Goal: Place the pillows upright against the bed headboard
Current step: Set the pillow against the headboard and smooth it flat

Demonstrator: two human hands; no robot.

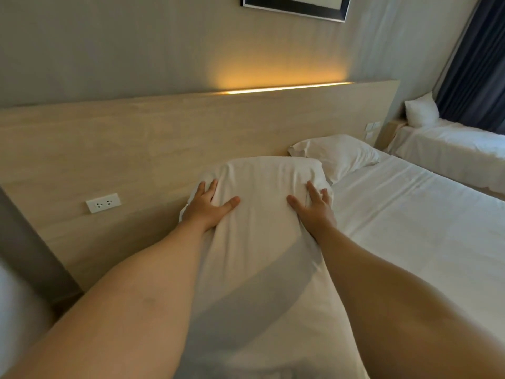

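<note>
Both hands' fingers (211, 188) gripping near pillow (262, 181); second pillow (338, 154) beside, against headboard (164, 138).

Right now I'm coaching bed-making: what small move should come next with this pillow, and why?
Probably push the held pillow back until it stands against the headboard. Both the left hand and right hand grip its sides, and it looks not yet settled, while the second pillow lies flatter beside it.
</note>
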